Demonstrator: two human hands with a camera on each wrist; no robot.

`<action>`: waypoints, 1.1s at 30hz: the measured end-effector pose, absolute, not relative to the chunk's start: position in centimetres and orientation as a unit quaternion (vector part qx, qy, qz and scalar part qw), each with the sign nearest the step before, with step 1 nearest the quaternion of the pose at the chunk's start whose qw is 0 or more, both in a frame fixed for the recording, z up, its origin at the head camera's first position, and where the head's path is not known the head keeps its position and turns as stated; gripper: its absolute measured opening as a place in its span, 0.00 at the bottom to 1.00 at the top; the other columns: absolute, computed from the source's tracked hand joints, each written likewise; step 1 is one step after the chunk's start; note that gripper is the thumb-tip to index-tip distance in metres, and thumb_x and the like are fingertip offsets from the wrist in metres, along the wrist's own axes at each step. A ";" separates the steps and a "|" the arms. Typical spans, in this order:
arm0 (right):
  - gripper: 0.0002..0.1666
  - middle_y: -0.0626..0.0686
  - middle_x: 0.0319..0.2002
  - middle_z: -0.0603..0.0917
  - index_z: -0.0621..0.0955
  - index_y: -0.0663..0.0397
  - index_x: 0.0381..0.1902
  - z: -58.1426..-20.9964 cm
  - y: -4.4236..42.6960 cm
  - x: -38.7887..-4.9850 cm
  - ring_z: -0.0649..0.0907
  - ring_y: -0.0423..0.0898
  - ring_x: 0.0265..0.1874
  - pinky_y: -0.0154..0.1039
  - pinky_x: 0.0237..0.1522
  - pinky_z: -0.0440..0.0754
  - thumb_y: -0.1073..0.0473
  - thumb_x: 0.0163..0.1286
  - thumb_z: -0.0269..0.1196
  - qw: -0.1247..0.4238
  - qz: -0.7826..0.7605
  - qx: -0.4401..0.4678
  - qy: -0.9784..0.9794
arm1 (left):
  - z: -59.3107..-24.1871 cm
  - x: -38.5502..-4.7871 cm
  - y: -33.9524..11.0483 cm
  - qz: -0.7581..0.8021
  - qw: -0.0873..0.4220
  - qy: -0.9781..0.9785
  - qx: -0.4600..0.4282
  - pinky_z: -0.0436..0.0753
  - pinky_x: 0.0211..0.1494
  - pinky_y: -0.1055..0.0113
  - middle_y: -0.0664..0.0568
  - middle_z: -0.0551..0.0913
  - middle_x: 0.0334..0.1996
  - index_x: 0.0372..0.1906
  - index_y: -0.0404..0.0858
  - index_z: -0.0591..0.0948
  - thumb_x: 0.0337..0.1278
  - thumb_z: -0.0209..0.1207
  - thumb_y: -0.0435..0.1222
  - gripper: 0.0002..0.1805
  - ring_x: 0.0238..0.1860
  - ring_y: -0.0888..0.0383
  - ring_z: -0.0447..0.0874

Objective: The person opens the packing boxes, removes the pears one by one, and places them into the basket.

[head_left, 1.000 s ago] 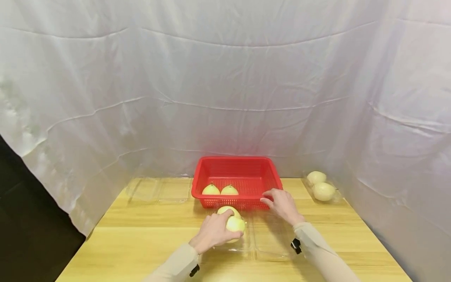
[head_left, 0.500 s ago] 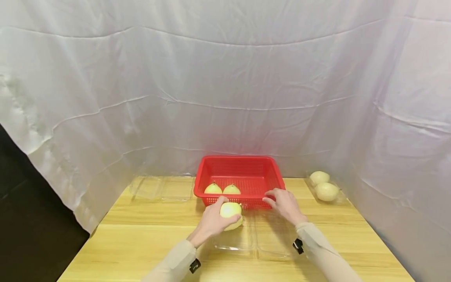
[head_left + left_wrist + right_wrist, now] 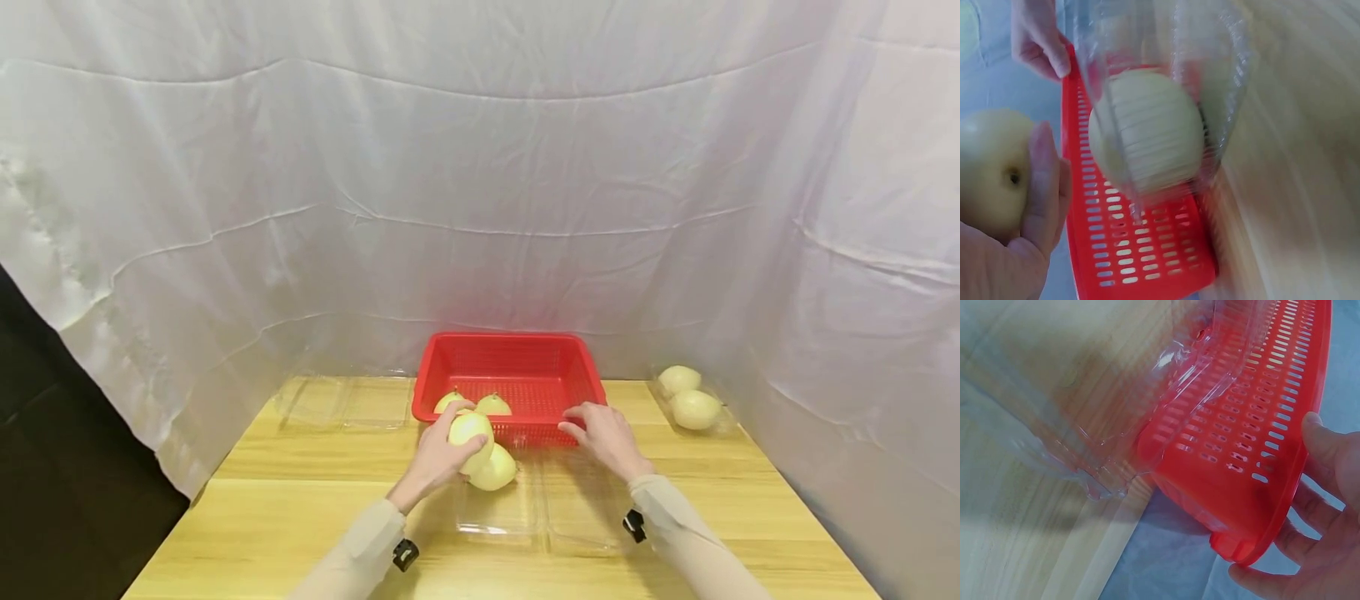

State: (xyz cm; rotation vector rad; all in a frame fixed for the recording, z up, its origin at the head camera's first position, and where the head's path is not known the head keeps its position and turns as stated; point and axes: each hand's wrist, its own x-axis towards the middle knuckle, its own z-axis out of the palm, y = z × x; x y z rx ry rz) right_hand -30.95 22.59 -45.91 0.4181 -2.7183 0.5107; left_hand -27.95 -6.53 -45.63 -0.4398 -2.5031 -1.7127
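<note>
My left hand (image 3: 438,454) holds a pale yellow pear (image 3: 472,435) just in front of the red basket (image 3: 517,429). In the left wrist view this pear (image 3: 994,175) shows its dark blossom end beside my fingers. A second pear (image 3: 495,471) lies in the left half of an open clear plastic clamshell box (image 3: 498,517), partly behind the held one. My right hand (image 3: 603,437) is at the basket's front rim, near its right corner. In the right wrist view its thumb lies on one side of the rim (image 3: 1297,465) and the fingers on the other.
Two pears (image 3: 491,405) sit inside the basket at its front left. Another open clear box (image 3: 375,404) lies at the back left. At the back right, a clear box bears two pears (image 3: 693,409). Pale curtains (image 3: 525,167) stand behind and beside the wooden table (image 3: 300,517).
My left hand lifted one pear off the other in the clear box and moved it left and up towards the basket. The right hand stays at the basket rim.
</note>
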 end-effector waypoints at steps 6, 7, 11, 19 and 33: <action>0.17 0.53 0.40 0.88 0.87 0.55 0.44 -46.0 22.5 -31.0 0.86 0.53 0.41 0.52 0.45 0.81 0.52 0.62 0.69 0.173 0.180 0.147 -0.957 | -45.2 -28.8 -7.1 -0.570 0.077 -0.807 -0.134 0.84 0.34 0.62 0.39 0.79 0.49 0.59 0.50 0.71 0.57 0.65 0.44 0.25 0.43 0.47 0.81; 0.17 0.53 0.39 0.88 0.87 0.55 0.44 -46.0 22.5 -31.1 0.86 0.53 0.41 0.52 0.45 0.81 0.52 0.62 0.69 0.174 0.179 0.148 -0.957 | -45.2 -28.9 -7.2 -0.576 0.080 -0.803 -0.133 0.84 0.35 0.62 0.39 0.78 0.50 0.59 0.51 0.70 0.58 0.65 0.43 0.25 0.44 0.47 0.81; 0.17 0.53 0.39 0.88 0.87 0.55 0.44 -46.1 22.5 -31.1 0.86 0.53 0.41 0.51 0.44 0.81 0.51 0.62 0.69 0.177 0.178 0.151 -0.956 | -45.1 -29.6 -7.6 -0.612 0.081 -0.775 -0.130 0.83 0.43 0.59 0.42 0.74 0.61 0.65 0.54 0.68 0.62 0.62 0.43 0.27 0.51 0.47 0.78; 0.17 0.52 0.40 0.88 0.87 0.55 0.44 -46.2 22.5 -31.2 0.86 0.53 0.41 0.51 0.42 0.81 0.51 0.62 0.69 0.176 0.187 0.149 -0.955 | -45.3 -30.6 -8.6 -0.740 -0.006 -0.659 -0.135 0.81 0.41 0.36 0.47 0.60 0.71 0.72 0.62 0.63 0.72 0.52 0.44 0.27 0.40 0.46 0.85; 0.16 0.52 0.41 0.88 0.87 0.54 0.45 -46.4 22.4 -31.2 0.85 0.53 0.42 0.52 0.45 0.81 0.51 0.62 0.69 0.173 0.194 0.143 -0.955 | -43.9 -33.0 -9.6 -0.717 0.063 -0.688 -0.095 0.85 0.35 0.43 0.40 0.66 0.60 0.68 0.51 0.66 0.67 0.51 0.33 0.27 0.42 0.46 0.80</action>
